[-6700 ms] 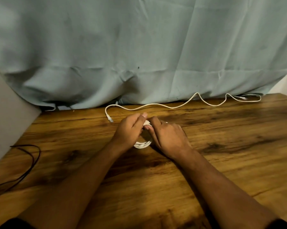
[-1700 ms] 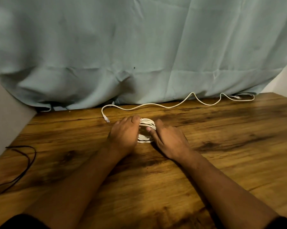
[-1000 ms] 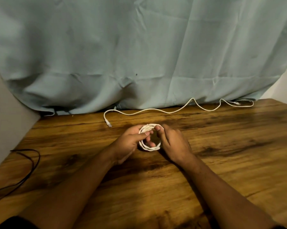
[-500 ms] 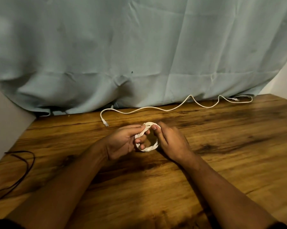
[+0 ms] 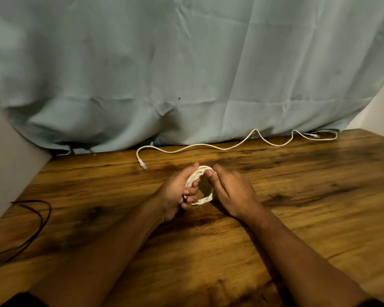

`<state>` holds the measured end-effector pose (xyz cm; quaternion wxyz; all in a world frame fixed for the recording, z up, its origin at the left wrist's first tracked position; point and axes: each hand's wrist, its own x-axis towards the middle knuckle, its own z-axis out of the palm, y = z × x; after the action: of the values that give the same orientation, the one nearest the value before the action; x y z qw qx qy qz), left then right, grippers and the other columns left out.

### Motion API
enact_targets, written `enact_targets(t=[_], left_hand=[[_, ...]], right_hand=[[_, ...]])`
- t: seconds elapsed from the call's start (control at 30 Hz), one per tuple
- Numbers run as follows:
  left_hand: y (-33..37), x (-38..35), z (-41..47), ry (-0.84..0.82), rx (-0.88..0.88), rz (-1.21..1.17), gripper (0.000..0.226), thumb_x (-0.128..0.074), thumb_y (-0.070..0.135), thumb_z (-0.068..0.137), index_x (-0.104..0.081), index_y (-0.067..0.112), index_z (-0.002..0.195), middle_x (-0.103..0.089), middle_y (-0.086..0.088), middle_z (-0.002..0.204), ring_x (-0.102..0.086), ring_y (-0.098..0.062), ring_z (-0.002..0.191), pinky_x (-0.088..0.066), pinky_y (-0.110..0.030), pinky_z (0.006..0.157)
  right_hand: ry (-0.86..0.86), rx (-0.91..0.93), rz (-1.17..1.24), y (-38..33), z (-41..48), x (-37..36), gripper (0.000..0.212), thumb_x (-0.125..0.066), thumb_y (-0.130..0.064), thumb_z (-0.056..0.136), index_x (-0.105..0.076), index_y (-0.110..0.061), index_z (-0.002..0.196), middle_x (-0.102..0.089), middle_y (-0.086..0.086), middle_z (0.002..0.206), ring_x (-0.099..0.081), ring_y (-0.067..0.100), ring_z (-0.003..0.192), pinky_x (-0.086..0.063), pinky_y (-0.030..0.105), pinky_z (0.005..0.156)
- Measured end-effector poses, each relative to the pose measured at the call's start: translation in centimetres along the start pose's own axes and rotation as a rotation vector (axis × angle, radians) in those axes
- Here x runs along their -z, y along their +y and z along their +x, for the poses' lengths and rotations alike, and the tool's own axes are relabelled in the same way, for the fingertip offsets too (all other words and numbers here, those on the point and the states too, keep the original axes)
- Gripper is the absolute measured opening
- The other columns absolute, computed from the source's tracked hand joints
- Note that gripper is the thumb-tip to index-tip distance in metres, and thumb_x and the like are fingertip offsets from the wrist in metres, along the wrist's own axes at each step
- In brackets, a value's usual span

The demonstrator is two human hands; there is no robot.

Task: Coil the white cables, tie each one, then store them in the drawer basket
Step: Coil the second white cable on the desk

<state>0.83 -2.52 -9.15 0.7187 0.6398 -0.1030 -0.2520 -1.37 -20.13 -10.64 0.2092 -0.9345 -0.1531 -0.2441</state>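
Your left hand [image 5: 175, 192] curls its fingers through the coiled white cable [image 5: 203, 200]; your right hand [image 5: 233, 191] pinches its top. An uncoiled white cable [image 5: 208, 146] lies behind them.

Coil [image 5: 203, 200] part-hidden (behind fingers [image 5: 190, 191]); black cable [image 5: 50, 210] cropped.

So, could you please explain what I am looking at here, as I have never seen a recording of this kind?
There is no machine here: these are a person's two bare hands, filmed by one wide-angle camera worn on the head, looking forward and down. On the brown wooden table, the left hand grips a small coil of white cable, and the right hand pinches the coil's upper rim. A second, loose white cable lies uncoiled along the back edge, below a pale blue-green curtain. A thin black cable sits at the left edge. No drawer basket is in view.
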Motion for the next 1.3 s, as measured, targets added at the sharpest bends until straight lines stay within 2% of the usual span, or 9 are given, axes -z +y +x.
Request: enact_targets(t=[0.1,0.27,0.4,0.57,0.73,0.87,1.13,1.3], left_hand=[[0.1,0.2,0.0,-0.014,-0.012,-0.065,0.042,-0.043,0.047,0.103,-0.053,0.016,0.076,-0.028,0.007,0.048,-0.028,-0.006,0.039,-0.017,-0.015,0.033],[0.0,0.3,0.1,-0.023,-0.036,-0.121,0.040,-0.040,0.039,0.105,-0.067,0.012,0.093,-0.028,0.005,0.049,-0.026,-0.005,0.039,-0.014,-0.015,0.035],[-0.1,0.3,0.2,-0.006,-0.011,-0.090,0.040,-0.039,0.043,0.105,-0.058,0.014,0.085,-0.027,0.007,0.050,-0.027,-0.006,0.040,-0.018,-0.016,0.033],[-0.1,-0.3,0.2,0.060,-0.043,-0.019,0.045,-0.044,0.056,0.102,-0.049,0.020,0.076,-0.026,0.006,0.055,-0.026,-0.006,0.043,-0.012,-0.016,0.038],[-0.2,-0.1,0.3,0.068,-0.068,-0.006,0.040,-0.045,0.049,0.104,-0.047,0.020,0.077,-0.026,0.007,0.056,-0.024,-0.006,0.044,-0.014,-0.015,0.035],[-0.1,0.2,0.3,0.089,-0.075,-0.001,0.039,-0.045,0.047,0.103,-0.047,0.020,0.075,-0.026,0.007,0.054,-0.023,-0.006,0.043,-0.014,-0.016,0.035],[0.1,0.8,0.3,0.139,-0.078,0.129,0.039,-0.044,0.044,0.102,-0.045,0.020,0.072,-0.026,0.006,0.055,-0.022,-0.009,0.045,-0.012,-0.017,0.039],[0.2,1.7,-0.1,0.156,-0.066,0.032,0.037,-0.044,0.043,0.102,-0.045,0.020,0.072,-0.025,0.007,0.054,-0.021,-0.007,0.043,-0.010,-0.017,0.039]], right_hand=[[0.011,-0.020,0.024,-0.1,0.0,0.0,0.053,-0.016,-0.062,0.103,-0.053,-0.025,0.098,-0.070,0.001,0.083,-0.065,0.028,0.076,-0.047,0.042,0.065],[0.012,-0.049,0.034,0.0,0.1,-0.2,0.038,-0.021,-0.057,0.106,-0.045,-0.032,0.090,-0.067,0.000,0.078,-0.063,0.028,0.074,-0.043,0.040,0.062],[-0.005,-0.074,0.078,0.3,0.1,-0.3,0.038,-0.021,-0.058,0.106,-0.047,-0.035,0.091,-0.065,-0.008,0.080,-0.063,0.021,0.075,-0.046,0.039,0.066],[-0.008,-0.116,0.204,0.5,0.3,-0.4,0.038,-0.025,-0.060,0.105,-0.053,-0.038,0.090,-0.065,-0.012,0.081,-0.064,0.015,0.078,-0.050,0.041,0.071],[-0.026,-0.114,0.298,0.6,0.2,-0.3,0.041,-0.028,-0.062,0.106,-0.055,-0.036,0.090,-0.067,-0.009,0.081,-0.064,0.011,0.078,-0.052,0.047,0.074],[-0.022,-0.081,0.269,0.5,-0.1,-0.1,0.037,-0.027,-0.058,0.108,-0.052,-0.034,0.095,-0.066,-0.007,0.079,-0.064,0.014,0.075,-0.051,0.048,0.070],[-0.036,-0.044,0.050,-0.3,-0.5,0.2,0.035,-0.022,-0.054,0.109,-0.049,-0.032,0.106,-0.068,-0.005,0.084,-0.063,0.019,0.073,-0.050,0.041,0.065],[-0.040,-0.114,0.275,-1.1,-0.7,-0.3,0.040,-0.027,-0.061,0.106,-0.053,-0.031,0.101,-0.068,-0.007,0.084,-0.064,0.014,0.078,-0.052,0.045,0.073]])
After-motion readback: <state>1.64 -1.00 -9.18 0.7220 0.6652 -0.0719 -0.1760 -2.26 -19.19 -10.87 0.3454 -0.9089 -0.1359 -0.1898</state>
